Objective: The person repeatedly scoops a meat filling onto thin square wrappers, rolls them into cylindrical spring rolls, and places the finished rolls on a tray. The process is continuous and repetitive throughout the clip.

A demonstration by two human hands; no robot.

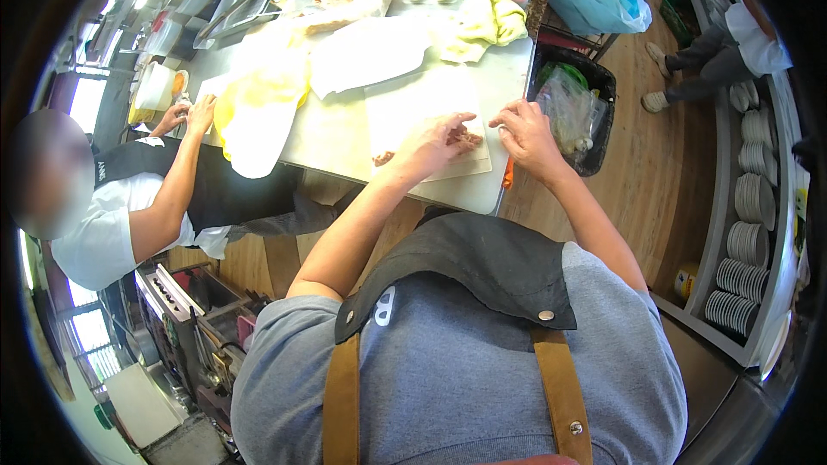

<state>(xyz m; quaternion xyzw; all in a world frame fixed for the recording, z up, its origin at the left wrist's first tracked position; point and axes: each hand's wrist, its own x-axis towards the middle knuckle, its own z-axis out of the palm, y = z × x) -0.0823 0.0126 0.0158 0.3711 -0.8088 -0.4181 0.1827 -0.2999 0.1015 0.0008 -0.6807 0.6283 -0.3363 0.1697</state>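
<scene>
My left hand (437, 143) reaches over a white cutting board (392, 120), fingers stretched out and apart. Under and beside its fingers lies brown shredded or chopped meat (468, 139), partly hidden by the hand. A smaller bit of meat (383, 158) sits at the board's near left edge. Off the board's right side, above the table's edge, is my right hand (527, 136); its fingers are bent and apart, with nothing visible in them. Beyond the board lie a white sheet (366, 52) and pale green cabbage leaves (491, 21).
At the left, a co-worker in a dark apron (233, 176) works beside a yellow-and-white cloth or bag (263, 112). Trays of food (340, 0) line the table's far side. A black bin (607, 90) stands right of the table. Stacked plates (754, 198) fill a shelf farther right.
</scene>
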